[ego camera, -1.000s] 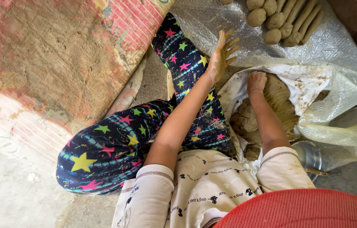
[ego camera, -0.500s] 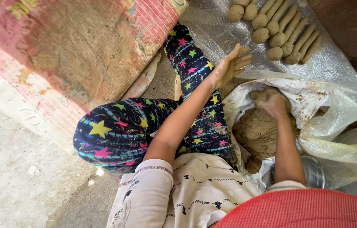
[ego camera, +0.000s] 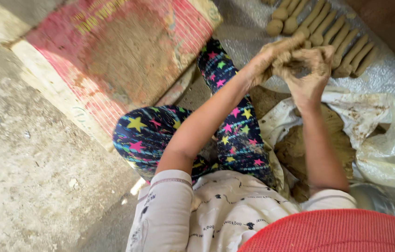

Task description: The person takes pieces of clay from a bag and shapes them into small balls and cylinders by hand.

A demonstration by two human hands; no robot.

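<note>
Both hands meet above my knee, coated in wet brown clay. My right hand [ego camera: 310,74] cups a lump of clay [ego camera: 295,59], fingers curled around it. Against the same lump from the left presses my left hand [ego camera: 268,57]. Below them a mass of clay [ego camera: 300,144] lies in an opened white plastic bag [ego camera: 384,130]. Just beyond the hands, a row of several rolled clay sticks [ego camera: 333,37] rests on clear plastic sheeting [ego camera: 393,74].
A red-and-white woven mat [ego camera: 113,65] smeared with clay lies at the left on the concrete floor [ego camera: 29,177]. My leg in star-patterned leggings [ego camera: 183,130] is folded between mat and bag. A metal container rim [ego camera: 370,198] shows at lower right.
My right hand rose out of the bag with a lump of clay. The left hand, open by my knee before, came across to press on the lump. The view shifted.
</note>
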